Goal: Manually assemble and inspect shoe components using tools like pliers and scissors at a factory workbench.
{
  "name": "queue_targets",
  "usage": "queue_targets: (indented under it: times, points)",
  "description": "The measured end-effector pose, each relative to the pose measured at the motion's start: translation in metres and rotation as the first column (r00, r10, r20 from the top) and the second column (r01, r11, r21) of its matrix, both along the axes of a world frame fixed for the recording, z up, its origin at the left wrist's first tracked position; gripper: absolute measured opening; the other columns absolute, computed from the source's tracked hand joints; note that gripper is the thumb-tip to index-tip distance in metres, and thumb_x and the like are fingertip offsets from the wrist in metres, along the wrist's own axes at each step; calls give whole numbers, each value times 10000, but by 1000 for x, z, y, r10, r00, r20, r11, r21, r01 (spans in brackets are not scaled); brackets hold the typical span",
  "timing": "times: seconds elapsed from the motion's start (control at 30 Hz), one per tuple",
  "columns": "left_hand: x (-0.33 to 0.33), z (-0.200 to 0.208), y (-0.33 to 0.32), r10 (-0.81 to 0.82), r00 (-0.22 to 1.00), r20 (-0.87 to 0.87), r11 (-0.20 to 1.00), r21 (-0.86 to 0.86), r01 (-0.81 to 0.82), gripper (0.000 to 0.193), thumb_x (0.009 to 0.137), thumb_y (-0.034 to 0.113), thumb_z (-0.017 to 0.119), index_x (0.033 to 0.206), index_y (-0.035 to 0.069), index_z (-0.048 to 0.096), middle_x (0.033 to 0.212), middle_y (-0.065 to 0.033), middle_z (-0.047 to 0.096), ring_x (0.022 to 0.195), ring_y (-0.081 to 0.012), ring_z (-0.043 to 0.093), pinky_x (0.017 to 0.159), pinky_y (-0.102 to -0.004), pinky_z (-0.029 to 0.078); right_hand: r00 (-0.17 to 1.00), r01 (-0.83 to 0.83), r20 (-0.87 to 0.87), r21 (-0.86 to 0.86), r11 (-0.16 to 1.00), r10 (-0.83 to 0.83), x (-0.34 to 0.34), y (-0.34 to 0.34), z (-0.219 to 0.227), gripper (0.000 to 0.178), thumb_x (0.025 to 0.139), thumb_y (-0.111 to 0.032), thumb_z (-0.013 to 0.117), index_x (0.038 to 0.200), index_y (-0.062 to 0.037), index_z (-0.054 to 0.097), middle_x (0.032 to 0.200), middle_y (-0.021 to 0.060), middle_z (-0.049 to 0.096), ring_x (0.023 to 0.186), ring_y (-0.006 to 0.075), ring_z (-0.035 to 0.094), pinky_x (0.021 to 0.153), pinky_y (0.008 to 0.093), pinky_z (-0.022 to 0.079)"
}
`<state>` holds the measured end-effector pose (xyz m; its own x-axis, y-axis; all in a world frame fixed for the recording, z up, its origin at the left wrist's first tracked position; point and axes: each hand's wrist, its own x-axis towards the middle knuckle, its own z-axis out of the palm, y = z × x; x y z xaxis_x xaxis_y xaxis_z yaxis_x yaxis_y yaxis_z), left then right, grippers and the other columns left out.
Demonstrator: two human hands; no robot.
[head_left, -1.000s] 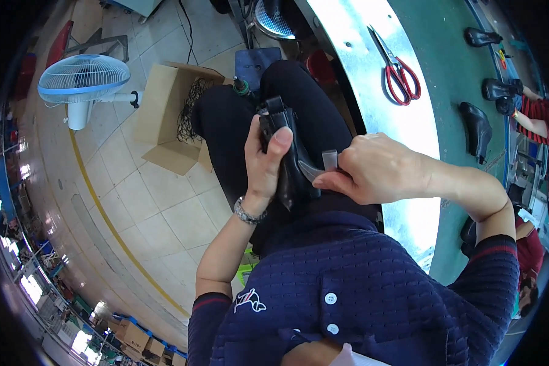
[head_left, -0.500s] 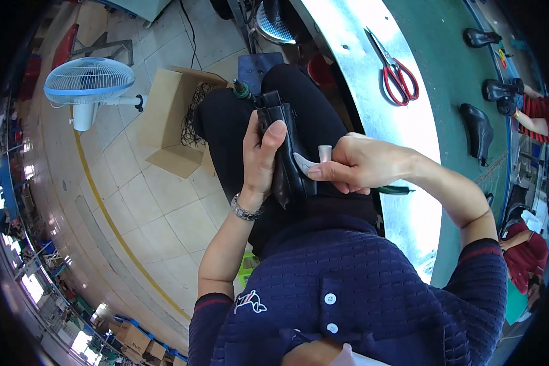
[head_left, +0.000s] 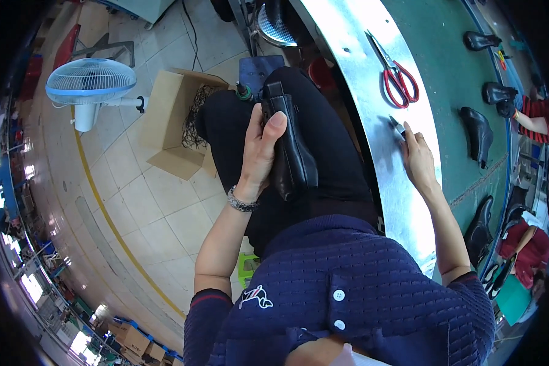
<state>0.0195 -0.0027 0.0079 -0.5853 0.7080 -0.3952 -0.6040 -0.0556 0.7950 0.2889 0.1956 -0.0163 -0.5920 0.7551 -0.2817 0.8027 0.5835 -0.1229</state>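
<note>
A black leather ankle boot (head_left: 293, 152) lies along my lap, its opening pointing away from me and its toe toward my belly. My left hand (head_left: 263, 143) is wrapped round its upper from the left, thumb on top. To the right, my right hand (head_left: 418, 158) is low over the shiny metal tabletop (head_left: 372, 73). Its fingers are on a small pointed tool (head_left: 397, 125), with a dark tip showing past the fingertips; the palm hides the rest. Scissors with red handles (head_left: 400, 85) lie just beyond that hand.
A green conveyor belt (head_left: 445, 91) with several black boots (head_left: 477, 135) runs past the table; other people work across it. At left stand a blue and white fan (head_left: 90, 85) and an open cardboard box (head_left: 165, 122) with dark strands inside. A green-topped bottle (head_left: 244, 91) is beyond my left knee.
My right hand has left the boot and moved right to the tabletop. The pale curved piece and silver cylinder at its fingers are out of sight. My left hand keeps the boot.
</note>
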Motion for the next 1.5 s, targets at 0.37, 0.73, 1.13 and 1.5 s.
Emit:
queue_targets:
  times: [0.37,0.73,1.13,1.5]
  points:
    - [-1,0,-2,-102,994,-32,994,46,103,402,895,439,668,1015,96,497,896,34,484,791,-36,458,713,-207,428,877,-340,-446,-839,425,-179,-130,-62,80,523,868,-268,725,1279,17,575,1198,178,643,1057,210,633,933,330,488]
    - [2,-6,-11,-12,992,-124,1000,4,12,374,881,406,686,996,92,520,863,33,514,727,-36,488,649,-195,431,910,-411,-372,-748,521,184,-180,-55,94,499,697,-325,854,961,76,718,832,172,722,711,200,692,680,314,555]
    - [3,-26,-26,-58,976,-210,992,98,80,626,918,535,583,1290,67,396,1102,-59,525,937,-130,541,854,-284,466,692,-542,-660,-205,815,294,-135,-114,85,735,750,-498,766,1125,107,585,961,247,669,826,363,688,702,385,561]
    - [34,-89,-37,-172,984,46,970,-167,178,973,868,799,77,874,9,644,832,-118,652,785,-185,625,756,-308,515,482,-664,-758,12,748,439,-55,-127,58,796,641,-423,852,1189,86,579,1150,239,633,1036,347,660,868,377,557]
